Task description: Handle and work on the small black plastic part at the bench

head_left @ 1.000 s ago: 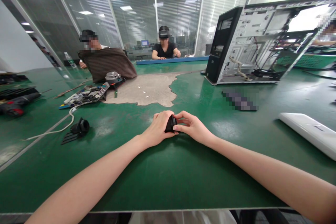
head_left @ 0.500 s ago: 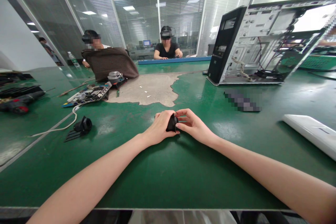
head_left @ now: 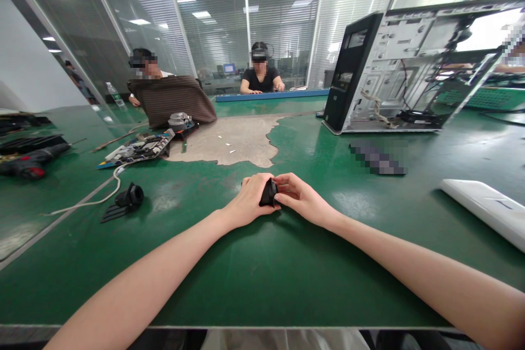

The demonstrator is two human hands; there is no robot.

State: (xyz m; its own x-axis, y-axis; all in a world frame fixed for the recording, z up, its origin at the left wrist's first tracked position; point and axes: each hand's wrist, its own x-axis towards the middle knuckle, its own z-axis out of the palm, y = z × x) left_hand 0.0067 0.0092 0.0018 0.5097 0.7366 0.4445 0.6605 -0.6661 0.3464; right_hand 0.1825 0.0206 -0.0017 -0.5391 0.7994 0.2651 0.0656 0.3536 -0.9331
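Left hand [head_left: 249, 199]: grip wrapped round small black part [head_left: 268, 192], palm over its left side. Right hand [head_left: 301, 196]: grip narrow, thumb and fingertips holding part's right end. Part between both hands, low over green bench [head_left: 262, 279]; contact with bench hidden. Another black piece [head_left: 129, 196], well apart on left, near white cable [head_left: 109, 194]. Open computer case [head_left: 355, 71] upright, beyond right hand.

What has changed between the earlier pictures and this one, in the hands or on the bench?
Very little: the view shifted slightly, moving the scene a touch rightward in the picture. Nothing was visibly taken up or released. The left hand stays around the black part, the right hand at its end; the computer case stayed put.
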